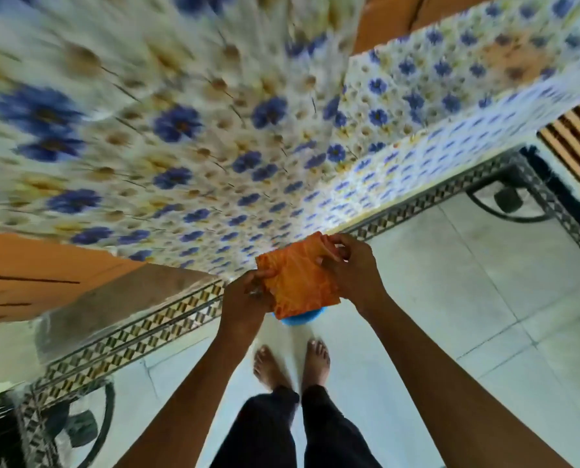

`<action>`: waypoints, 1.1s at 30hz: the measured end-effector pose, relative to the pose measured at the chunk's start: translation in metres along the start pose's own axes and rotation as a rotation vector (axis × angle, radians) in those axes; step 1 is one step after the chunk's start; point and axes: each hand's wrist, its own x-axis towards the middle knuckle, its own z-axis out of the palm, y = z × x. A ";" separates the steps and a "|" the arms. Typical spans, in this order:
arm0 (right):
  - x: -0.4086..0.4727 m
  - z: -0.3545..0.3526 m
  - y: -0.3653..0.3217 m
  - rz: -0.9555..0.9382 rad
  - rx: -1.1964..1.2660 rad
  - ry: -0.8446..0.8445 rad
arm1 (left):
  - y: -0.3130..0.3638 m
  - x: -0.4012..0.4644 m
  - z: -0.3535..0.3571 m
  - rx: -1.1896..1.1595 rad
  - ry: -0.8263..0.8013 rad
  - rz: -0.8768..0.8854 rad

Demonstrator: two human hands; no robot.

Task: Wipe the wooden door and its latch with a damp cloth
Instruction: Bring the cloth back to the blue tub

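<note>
An orange cloth is stretched between both my hands in front of me, above my bare feet. My left hand grips its lower left edge. My right hand pinches its upper right corner. An orange-brown wooden surface shows at the left, and another piece of it shows at the top behind the wall corner. I see no latch in this view. The view is blurred by motion.
A wall of blue-flower tiles fills the upper view, with a patterned border strip at its base. A blue bowl sits on the pale floor tiles under the cloth. A fan stands at lower left.
</note>
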 end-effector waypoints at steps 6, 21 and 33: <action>0.092 0.055 0.144 0.081 -0.148 0.010 | -0.136 0.108 0.028 0.144 0.096 -0.088; 0.297 0.235 0.452 0.105 -0.415 -0.106 | -0.438 0.367 0.079 0.171 0.348 -0.398; 0.342 0.240 0.489 0.021 -0.681 -0.186 | -0.450 0.383 0.100 0.185 0.301 -0.406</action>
